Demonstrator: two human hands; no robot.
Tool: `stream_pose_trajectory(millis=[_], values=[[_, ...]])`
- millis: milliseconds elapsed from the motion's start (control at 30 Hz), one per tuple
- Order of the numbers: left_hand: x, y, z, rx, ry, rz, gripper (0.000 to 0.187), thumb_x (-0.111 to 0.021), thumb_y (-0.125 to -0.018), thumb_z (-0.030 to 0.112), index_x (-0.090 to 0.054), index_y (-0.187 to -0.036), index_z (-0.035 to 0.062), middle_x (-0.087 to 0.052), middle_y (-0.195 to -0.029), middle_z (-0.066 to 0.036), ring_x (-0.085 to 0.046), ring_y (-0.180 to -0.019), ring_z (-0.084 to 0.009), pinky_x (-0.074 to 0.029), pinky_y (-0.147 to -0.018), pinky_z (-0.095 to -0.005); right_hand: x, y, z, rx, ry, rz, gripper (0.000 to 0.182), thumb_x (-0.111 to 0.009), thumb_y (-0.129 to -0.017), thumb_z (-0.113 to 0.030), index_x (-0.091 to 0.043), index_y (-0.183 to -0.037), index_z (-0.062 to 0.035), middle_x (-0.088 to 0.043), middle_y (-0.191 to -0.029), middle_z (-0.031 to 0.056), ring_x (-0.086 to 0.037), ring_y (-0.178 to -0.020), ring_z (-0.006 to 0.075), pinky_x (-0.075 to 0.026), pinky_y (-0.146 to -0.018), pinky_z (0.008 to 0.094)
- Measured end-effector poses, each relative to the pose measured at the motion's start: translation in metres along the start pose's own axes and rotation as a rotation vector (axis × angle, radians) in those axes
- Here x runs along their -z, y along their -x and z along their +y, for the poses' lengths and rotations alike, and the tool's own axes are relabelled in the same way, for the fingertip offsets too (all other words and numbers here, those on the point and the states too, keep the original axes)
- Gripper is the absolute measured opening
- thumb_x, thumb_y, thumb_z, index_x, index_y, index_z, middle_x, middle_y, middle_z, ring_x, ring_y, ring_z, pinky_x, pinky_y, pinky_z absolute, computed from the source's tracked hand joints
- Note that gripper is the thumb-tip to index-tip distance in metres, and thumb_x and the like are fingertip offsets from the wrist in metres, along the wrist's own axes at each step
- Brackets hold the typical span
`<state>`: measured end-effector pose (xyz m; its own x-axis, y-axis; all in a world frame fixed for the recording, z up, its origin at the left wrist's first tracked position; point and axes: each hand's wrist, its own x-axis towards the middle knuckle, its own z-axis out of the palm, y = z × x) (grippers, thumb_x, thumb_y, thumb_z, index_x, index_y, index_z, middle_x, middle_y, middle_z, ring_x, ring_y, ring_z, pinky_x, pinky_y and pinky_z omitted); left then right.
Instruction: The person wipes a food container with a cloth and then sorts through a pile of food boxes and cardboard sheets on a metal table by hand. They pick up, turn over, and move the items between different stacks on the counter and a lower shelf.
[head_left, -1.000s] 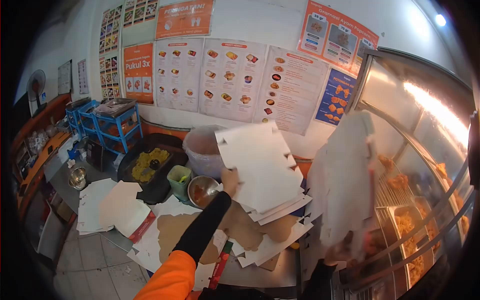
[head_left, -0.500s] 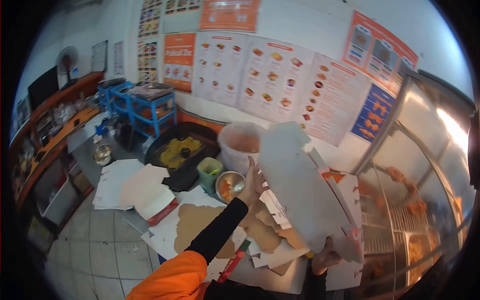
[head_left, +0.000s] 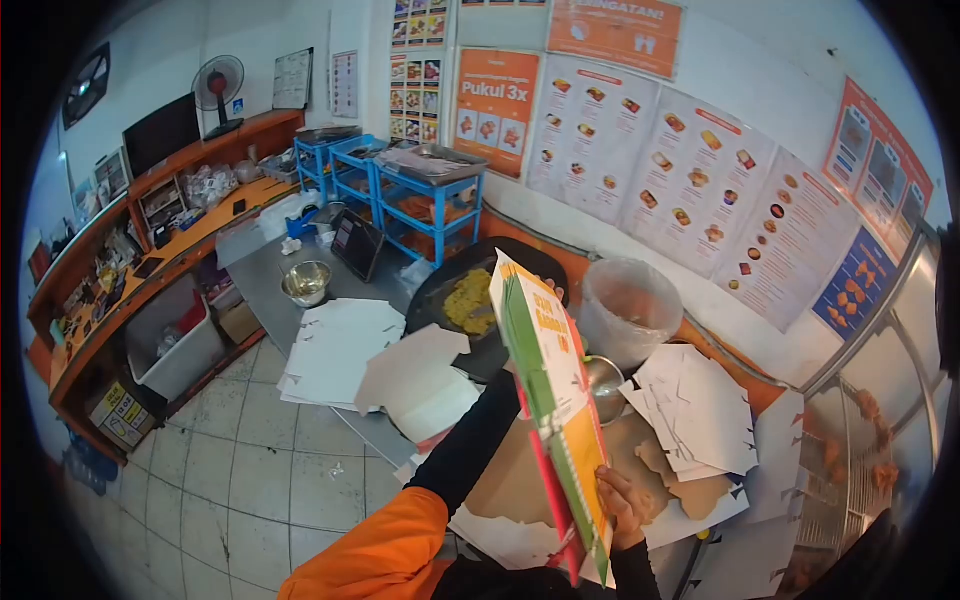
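Note:
Flat printed cardboard box blanks (head_left: 560,400), green, yellow, white and red, stand nearly upright in front of me. My right hand (head_left: 622,508) grips their lower right side, fingers closed on the printed face. The black sleeve of my left arm passes behind them, and part of my left hand (head_left: 553,289) shows at their top edge, closed there; most of it is hidden. Below lies brown cardboard (head_left: 510,470) on the table. White blanks (head_left: 695,410) are piled to the right. On the left rest a partly folded box (head_left: 420,380) and another white stack (head_left: 340,345).
Behind the blanks are a black tray (head_left: 425,300) of yellow-green food, a lined bucket (head_left: 630,310) and a metal bowl (head_left: 605,385). Another bowl (head_left: 306,284), a tablet (head_left: 356,245) and blue racks (head_left: 430,215) stand left. A glass display case (head_left: 870,430) bounds the right.
The blanks have turned from lying tilted, grey side up at the right, to upright and more central, with printed faces showing. A white pile now lies at the right. The view has swung left.

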<state>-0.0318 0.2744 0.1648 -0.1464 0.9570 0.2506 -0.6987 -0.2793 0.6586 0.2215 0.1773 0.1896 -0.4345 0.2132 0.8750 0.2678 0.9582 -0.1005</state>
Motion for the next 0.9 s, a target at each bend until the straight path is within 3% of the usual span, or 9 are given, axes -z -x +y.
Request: stream_pose_trajectory(millis=[333, 500, 533, 633, 700, 767, 833, 867, 900], values=[[0.03, 0.032, 0.034, 0.063, 0.011, 0.092, 0.051, -0.048, -0.086, 0.047, -0.042, -0.117, 0.0067, -0.053, -0.108, -0.005, -0.051, -0.101, -0.0189, -0.041, -0.082, -0.0341, -0.02, -0.011, -0.04, -0.166, -0.167, -0.169, 0.028, -0.055, -0.072, 0.001, -0.06, -0.099, -0.0056, -0.066, -0.092, 0.0106, -0.065, -0.086, 0.0266, -0.052, -0.065, 0.0321], [0.002, 0.017, 0.012, 0.048, -0.029, 0.147, 0.046, -0.052, -0.086, 0.043, -0.046, -0.112, 0.0053, -0.056, -0.102, -0.005, -0.053, -0.096, -0.0182, -0.043, -0.078, -0.0329, 0.026, 0.021, -0.035, -0.367, 0.34, -0.142, 0.019, -0.06, -0.075, -0.006, -0.063, -0.094, -0.0033, -0.066, -0.085, 0.0121, -0.064, -0.072, 0.0281, -0.05, -0.063, 0.0313], [-0.004, 0.009, 0.005, 0.035, -0.064, 0.169, 0.045, -0.052, -0.086, 0.043, -0.046, -0.111, 0.005, -0.057, -0.101, -0.005, -0.054, -0.095, -0.0181, -0.043, -0.078, -0.0327, 0.021, 0.037, -0.025, -0.504, 0.147, 0.234, 0.017, -0.062, -0.08, -0.008, -0.063, -0.094, 0.0009, -0.065, -0.085, 0.0143, -0.061, -0.067, 0.0246, -0.048, -0.065, 0.0309], [-0.029, -0.027, -0.027, -0.006, -0.344, 0.278, 0.042, -0.055, -0.087, 0.04, -0.048, -0.108, 0.0041, -0.058, -0.098, -0.005, -0.056, -0.092, -0.0176, -0.044, -0.075, -0.032, 0.055, 0.046, -0.013, -0.826, 0.045, 0.583, 0.018, -0.064, -0.08, -0.005, -0.06, -0.091, 0.009, -0.064, -0.085, 0.0119, -0.058, -0.071, 0.0198, -0.046, -0.067, 0.0325], [-0.041, -0.043, -0.066, -0.304, -0.7, 0.414, 0.04, -0.063, -0.082, 0.035, -0.048, -0.1, 0.0026, -0.06, -0.085, -0.009, -0.058, -0.078, -0.023, -0.044, -0.067, -0.0356, 0.085, 0.047, -0.002, -0.736, 0.13, 0.657, 0.021, -0.065, -0.079, -0.006, -0.06, -0.091, 0.0106, -0.063, -0.085, 0.0124, -0.059, -0.073, 0.0188, -0.047, -0.067, 0.0328], [-0.059, -0.033, -0.083, -0.345, -1.041, 0.463, 0.042, -0.062, -0.081, 0.038, -0.049, -0.099, 0.0024, -0.057, -0.075, -0.012, -0.057, -0.07, -0.0278, -0.044, -0.066, -0.0359, 0.118, 0.073, 0.017, -0.667, 0.464, 0.71, 0.018, -0.064, -0.08, -0.003, -0.061, -0.093, 0.0089, -0.063, -0.085, 0.0121, -0.059, -0.075, 0.019, -0.049, -0.067, 0.0326], [-0.067, -0.035, -0.118, -0.208, -1.323, 0.52, 0.044, -0.065, -0.077, 0.036, -0.053, -0.1, -0.0002, -0.06, -0.092, -0.018, -0.059, -0.086, -0.0314, -0.045, -0.077, -0.0397, 0.148, 0.099, 0.041, -0.627, 0.351, 0.914, 0.017, -0.06, -0.081, -0.002, -0.062, -0.097, 0.0058, -0.063, -0.088, 0.0142, -0.06, -0.074, 0.021, -0.05, -0.067, 0.034], [-0.047, -0.049, -0.163, -0.658, -1.488, 0.549, 0.047, -0.059, -0.08, 0.044, -0.049, -0.098, 0.0011, -0.059, -0.081, -0.018, -0.058, -0.078, -0.0332, -0.042, -0.067, -0.0468, 0.166, 0.101, 0.045, -0.613, 0.424, 0.931, 0.02, -0.06, -0.081, -0.004, -0.061, -0.098, 0.0056, -0.062, -0.09, 0.0144, -0.059, -0.076, 0.0212, -0.05, -0.068, 0.0343], [-0.075, -0.04, -0.154, -0.018, -1.511, 0.496, 0.051, -0.056, -0.081, 0.046, -0.051, -0.096, -0.0016, -0.059, -0.09, -0.021, -0.057, -0.088, -0.0371, -0.042, -0.074, -0.0495, 0.181, 0.103, 0.052, -0.594, 0.498, 0.94, 0.022, -0.06, -0.081, -0.006, -0.06, -0.1, 0.0054, -0.061, -0.091, 0.0147, -0.058, -0.078, 0.0215, -0.049, -0.069, 0.0347]])
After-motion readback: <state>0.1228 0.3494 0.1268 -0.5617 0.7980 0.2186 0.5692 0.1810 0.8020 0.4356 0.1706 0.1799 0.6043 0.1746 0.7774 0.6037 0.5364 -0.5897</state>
